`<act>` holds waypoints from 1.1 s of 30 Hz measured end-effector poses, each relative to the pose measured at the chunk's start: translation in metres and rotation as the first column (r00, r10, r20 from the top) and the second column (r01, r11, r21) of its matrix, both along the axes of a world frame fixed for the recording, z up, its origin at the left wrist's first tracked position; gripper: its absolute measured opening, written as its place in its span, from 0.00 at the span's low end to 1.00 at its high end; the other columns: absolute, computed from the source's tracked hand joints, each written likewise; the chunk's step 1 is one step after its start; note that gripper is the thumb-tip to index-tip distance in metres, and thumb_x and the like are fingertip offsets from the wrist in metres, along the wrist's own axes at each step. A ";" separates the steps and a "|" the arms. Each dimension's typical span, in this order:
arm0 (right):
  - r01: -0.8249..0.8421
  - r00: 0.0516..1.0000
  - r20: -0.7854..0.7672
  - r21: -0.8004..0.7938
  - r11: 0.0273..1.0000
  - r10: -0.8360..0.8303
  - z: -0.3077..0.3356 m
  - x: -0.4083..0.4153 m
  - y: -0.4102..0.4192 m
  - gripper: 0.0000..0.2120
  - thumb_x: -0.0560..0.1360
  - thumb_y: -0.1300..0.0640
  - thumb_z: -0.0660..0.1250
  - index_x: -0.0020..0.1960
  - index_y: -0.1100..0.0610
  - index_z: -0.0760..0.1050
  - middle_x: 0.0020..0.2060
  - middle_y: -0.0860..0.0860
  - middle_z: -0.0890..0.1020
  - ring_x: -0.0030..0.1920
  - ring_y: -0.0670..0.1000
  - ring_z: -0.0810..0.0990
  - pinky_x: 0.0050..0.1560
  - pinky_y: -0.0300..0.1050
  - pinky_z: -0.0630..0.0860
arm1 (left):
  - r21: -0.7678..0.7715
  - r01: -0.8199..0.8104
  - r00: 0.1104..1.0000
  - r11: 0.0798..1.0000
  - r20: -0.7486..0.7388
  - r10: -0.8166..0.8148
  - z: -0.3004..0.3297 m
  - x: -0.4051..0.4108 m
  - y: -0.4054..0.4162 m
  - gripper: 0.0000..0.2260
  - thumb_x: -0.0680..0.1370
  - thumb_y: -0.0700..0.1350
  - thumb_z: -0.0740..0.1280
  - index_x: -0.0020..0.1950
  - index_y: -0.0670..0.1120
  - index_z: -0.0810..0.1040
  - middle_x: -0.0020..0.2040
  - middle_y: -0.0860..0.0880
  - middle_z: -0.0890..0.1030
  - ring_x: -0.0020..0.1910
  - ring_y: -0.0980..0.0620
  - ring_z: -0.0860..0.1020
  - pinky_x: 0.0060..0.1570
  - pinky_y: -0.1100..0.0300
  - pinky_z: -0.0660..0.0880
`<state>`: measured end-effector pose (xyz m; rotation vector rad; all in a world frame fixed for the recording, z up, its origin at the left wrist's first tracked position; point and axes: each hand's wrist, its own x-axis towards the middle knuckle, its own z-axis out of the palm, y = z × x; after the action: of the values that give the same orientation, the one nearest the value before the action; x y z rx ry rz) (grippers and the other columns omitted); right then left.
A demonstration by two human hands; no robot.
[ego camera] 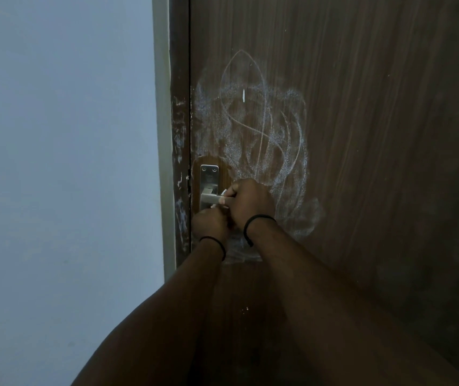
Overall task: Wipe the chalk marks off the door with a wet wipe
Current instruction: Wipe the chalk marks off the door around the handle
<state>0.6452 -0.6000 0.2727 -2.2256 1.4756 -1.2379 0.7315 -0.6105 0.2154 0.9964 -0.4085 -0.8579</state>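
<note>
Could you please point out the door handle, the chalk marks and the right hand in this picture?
door handle (pixel 209 198), head view: on the lever's bare metal left of the fingers.
chalk marks (pixel 261 129), head view: middle of the scribbled patch.
right hand (pixel 253 203), head view: back of the hand.

The scene is dim and a little grainy, with a cool bluish tint. The wall (pixel 63 162) at 9 o'clock is the brightest area. The door (pixel 376 135) darkens toward 3 o'clock. The forearms at 6 o'clock are in deep shadow and soft.
</note>
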 end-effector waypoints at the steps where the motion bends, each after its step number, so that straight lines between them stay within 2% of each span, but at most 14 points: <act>1: -0.011 1.000 0.016 0.011 1.000 0.011 0.000 -0.001 -0.001 0.03 0.72 0.52 0.75 0.43 0.51 0.85 0.42 0.47 0.86 0.43 0.48 0.83 0.48 0.49 0.82 | 0.003 0.025 1.000 1.000 0.008 -0.025 -0.001 0.000 0.001 0.15 0.82 0.42 0.59 0.59 0.32 0.78 0.50 0.34 0.82 0.49 0.43 0.83 0.29 0.78 0.71; 2: -0.029 0.997 0.072 0.012 1.000 0.028 -0.002 -0.002 -0.001 0.04 0.73 0.52 0.75 0.42 0.51 0.85 0.40 0.47 0.86 0.42 0.48 0.83 0.46 0.48 0.82 | 0.038 0.037 0.992 0.999 0.120 -0.041 -0.003 -0.001 0.002 0.14 0.82 0.40 0.59 0.56 0.31 0.79 0.43 0.32 0.81 0.42 0.45 0.84 0.28 0.71 0.76; 3: -0.035 0.985 0.170 -0.007 0.999 0.036 -0.006 -0.003 -0.001 0.07 0.74 0.51 0.73 0.39 0.52 0.84 0.37 0.47 0.85 0.38 0.47 0.82 0.42 0.46 0.81 | 0.068 0.049 0.985 0.996 0.159 -0.059 -0.005 -0.002 0.003 0.13 0.81 0.38 0.60 0.51 0.31 0.80 0.38 0.31 0.79 0.35 0.45 0.84 0.27 0.61 0.79; 4: -0.017 0.952 0.303 -0.040 0.999 0.028 -0.012 -0.004 -0.001 0.11 0.76 0.50 0.71 0.36 0.54 0.82 0.32 0.47 0.82 0.34 0.46 0.80 0.37 0.44 0.79 | 0.085 0.084 0.981 0.993 0.169 -0.097 -0.007 0.000 0.003 0.12 0.80 0.38 0.60 0.45 0.34 0.79 0.34 0.33 0.77 0.29 0.47 0.82 0.24 0.58 0.78; 6: 0.089 0.809 0.585 -0.033 0.995 -0.053 -0.031 -0.007 0.000 0.17 0.80 0.49 0.65 0.35 0.55 0.78 0.28 0.47 0.75 0.29 0.47 0.71 0.31 0.41 0.68 | 0.096 0.141 0.976 0.985 0.153 -0.155 -0.009 0.002 0.003 0.11 0.80 0.37 0.60 0.38 0.38 0.75 0.32 0.40 0.76 0.23 0.50 0.78 0.23 0.62 0.74; 8: 0.161 0.689 0.701 0.099 0.982 -0.184 -0.055 -0.010 -0.004 0.15 0.82 0.52 0.62 0.41 0.59 0.79 0.32 0.51 0.77 0.33 0.49 0.72 0.34 0.42 0.66 | 0.110 0.172 0.972 0.979 0.143 -0.187 -0.008 0.005 0.005 0.12 0.80 0.37 0.59 0.36 0.39 0.73 0.32 0.42 0.76 0.22 0.51 0.76 0.22 0.64 0.73; 11: 0.033 0.710 0.674 0.254 0.967 -0.202 -0.077 -0.002 -0.010 0.09 0.80 0.60 0.62 0.50 0.58 0.82 0.43 0.54 0.85 0.43 0.54 0.82 0.43 0.49 0.80 | 0.122 0.197 0.962 0.973 0.165 -0.216 -0.006 0.009 0.007 0.12 0.79 0.37 0.60 0.36 0.38 0.74 0.31 0.42 0.75 0.21 0.51 0.74 0.21 0.64 0.72; 14: -0.099 0.722 0.683 0.262 0.960 -0.112 -0.079 0.015 -0.013 0.08 0.77 0.63 0.67 0.53 0.56 0.83 0.46 0.51 0.86 0.48 0.52 0.84 0.53 0.51 0.82 | 0.135 0.180 0.951 0.974 0.230 -0.208 -0.006 0.017 0.008 0.10 0.78 0.36 0.63 0.38 0.37 0.77 0.28 0.42 0.77 0.18 0.52 0.75 0.19 0.64 0.72; 19: -0.115 0.728 0.684 0.193 0.974 -0.050 -0.076 0.037 -0.016 0.04 0.74 0.59 0.74 0.48 0.56 0.83 0.36 0.44 0.82 0.41 0.47 0.83 0.40 0.38 0.78 | 0.124 0.062 0.918 0.990 0.382 -0.105 -0.016 0.035 0.009 0.06 0.74 0.40 0.72 0.39 0.38 0.82 0.31 0.43 0.82 0.27 0.49 0.78 0.30 0.60 0.77; 23: -0.038 0.729 0.677 0.193 0.980 -0.105 -0.078 0.048 -0.018 0.04 0.73 0.57 0.74 0.42 0.57 0.83 0.36 0.49 0.84 0.38 0.49 0.83 0.41 0.44 0.79 | 0.137 -0.020 0.893 0.990 0.447 -0.043 -0.018 0.043 0.012 0.10 0.71 0.46 0.77 0.42 0.39 0.82 0.34 0.41 0.84 0.28 0.50 0.79 0.36 0.55 0.80; 26: -0.004 0.784 0.608 0.207 0.978 -0.125 -0.077 0.055 -0.019 0.07 0.72 0.57 0.75 0.37 0.58 0.81 0.31 0.50 0.83 0.33 0.49 0.81 0.36 0.43 0.78 | 0.135 -0.070 0.867 0.988 0.498 -0.007 -0.022 0.046 0.015 0.06 0.74 0.43 0.73 0.43 0.40 0.82 0.34 0.43 0.84 0.29 0.51 0.80 0.32 0.58 0.79; 28: 0.006 0.802 0.582 0.217 0.976 -0.134 -0.076 0.059 -0.018 0.09 0.71 0.58 0.75 0.34 0.57 0.79 0.29 0.49 0.81 0.31 0.48 0.79 0.34 0.43 0.76 | 0.147 -0.114 0.835 0.983 0.549 0.015 -0.024 0.047 0.017 0.04 0.75 0.42 0.71 0.43 0.43 0.83 0.35 0.44 0.84 0.32 0.50 0.82 0.36 0.57 0.80; 30: -0.003 0.774 0.616 0.231 0.973 -0.144 -0.075 0.062 -0.017 0.10 0.71 0.58 0.75 0.33 0.55 0.79 0.29 0.48 0.81 0.31 0.47 0.79 0.33 0.42 0.76 | 0.150 -0.119 0.825 0.982 0.565 0.014 -0.023 0.047 0.018 0.04 0.75 0.43 0.70 0.41 0.45 0.83 0.33 0.47 0.84 0.32 0.51 0.82 0.36 0.57 0.80; 33: 0.012 0.656 0.734 0.224 0.975 -0.176 -0.071 0.058 -0.013 0.10 0.70 0.56 0.77 0.36 0.52 0.77 0.32 0.45 0.81 0.33 0.41 0.78 0.32 0.35 0.72 | 0.116 -0.070 0.851 0.991 0.525 -0.001 -0.018 0.048 0.018 0.07 0.76 0.40 0.66 0.40 0.45 0.82 0.31 0.48 0.83 0.28 0.52 0.80 0.31 0.58 0.80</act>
<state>0.7031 -0.6128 0.2017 -1.2252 1.2744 -1.6674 0.7795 -0.5925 0.1979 1.3609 -0.8061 -0.5710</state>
